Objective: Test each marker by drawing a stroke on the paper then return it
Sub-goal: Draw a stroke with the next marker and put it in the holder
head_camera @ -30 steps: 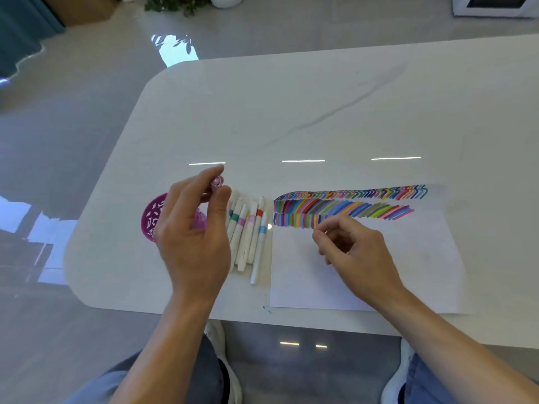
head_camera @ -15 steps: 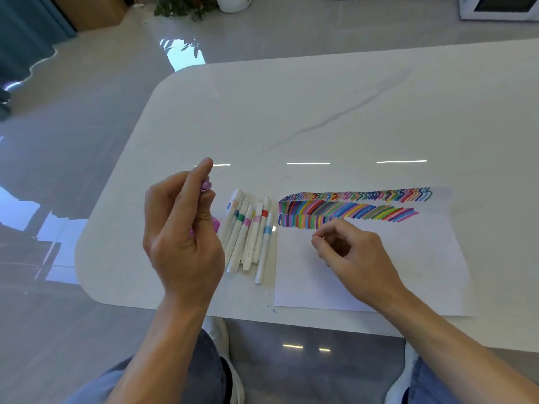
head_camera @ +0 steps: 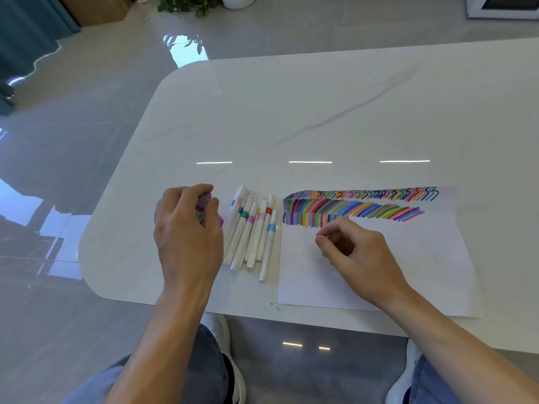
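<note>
The person's left hand (head_camera: 186, 237) is closed round a marker (head_camera: 204, 204), held upright, with its purple end poking out between thumb and forefinger. From where I stand it hovers over a small purple pot (head_camera: 221, 221), of which only a sliver shows past the knuckles. That looks like where a tested marker goes back, though I can't see into it.

Just to the right of that hand lies a row of white markers (head_camera: 252, 231), side by side on the surface (head_camera: 291, 112), their coloured bands up, probably laid out so each can be picked in turn. They sit between the left hand and the paper (head_camera: 393, 272), close to both.

The right hand (head_camera: 358, 253) rests on the paper just below the bands of coloured strokes (head_camera: 350, 207), fingers loosely curled, with nothing in them that I can see. It probably keeps the sheet from sliding. The held marker is well apart from the paper, so I judge this one is being returned, not drawn with.
</note>
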